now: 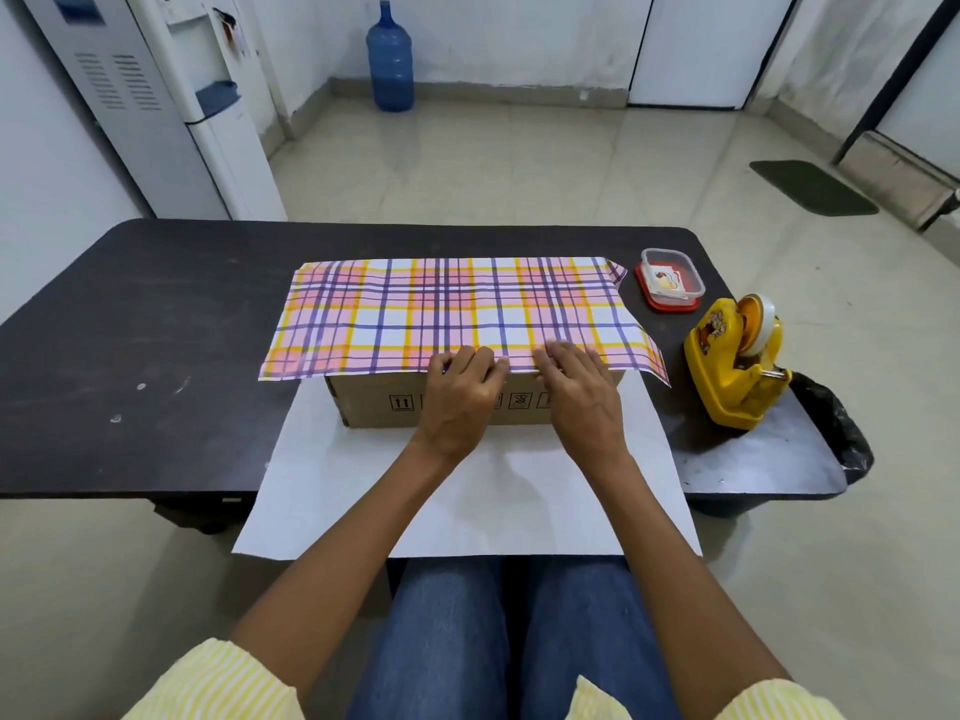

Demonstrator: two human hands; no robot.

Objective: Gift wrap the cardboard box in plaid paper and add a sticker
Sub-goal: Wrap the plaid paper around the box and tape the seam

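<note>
A brown cardboard box lies lengthwise on the dark table. Plaid paper in pink, yellow and purple is folded over its top from the far side, and its white underside spreads toward me past the table's near edge. My left hand and my right hand lie side by side on the box's near top edge, fingertips pressing the paper's edge down. A small clear tub with a red lid, holding stickers, stands at the right.
A yellow tape dispenser stands on the table's right end, near a black bag at the corner. Beyond the table are a water dispenser, a blue water bottle and a dark floor mat.
</note>
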